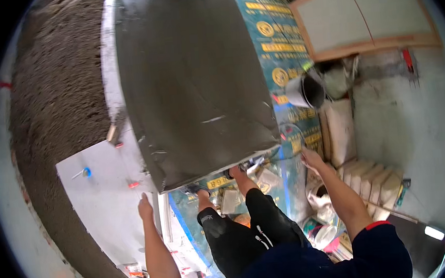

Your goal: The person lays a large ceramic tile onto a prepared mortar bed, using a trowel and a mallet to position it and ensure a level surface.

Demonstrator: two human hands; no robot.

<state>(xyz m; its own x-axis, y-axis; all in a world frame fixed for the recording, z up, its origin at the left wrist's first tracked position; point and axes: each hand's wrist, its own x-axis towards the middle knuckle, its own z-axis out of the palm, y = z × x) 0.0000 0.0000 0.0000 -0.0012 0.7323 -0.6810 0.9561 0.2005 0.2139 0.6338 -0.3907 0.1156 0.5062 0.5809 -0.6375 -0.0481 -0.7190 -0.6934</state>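
So, LH (145, 209) nr wht slab (99, 201)

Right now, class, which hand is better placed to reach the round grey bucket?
Probably the right hand: it appears nearer the bucket, on the same side, while the left hand is across, near the flat white board.

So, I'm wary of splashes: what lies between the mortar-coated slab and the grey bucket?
The head view shows mainly green, yellow-printed floor sheeting between the mortar-coated slab and the grey bucket.
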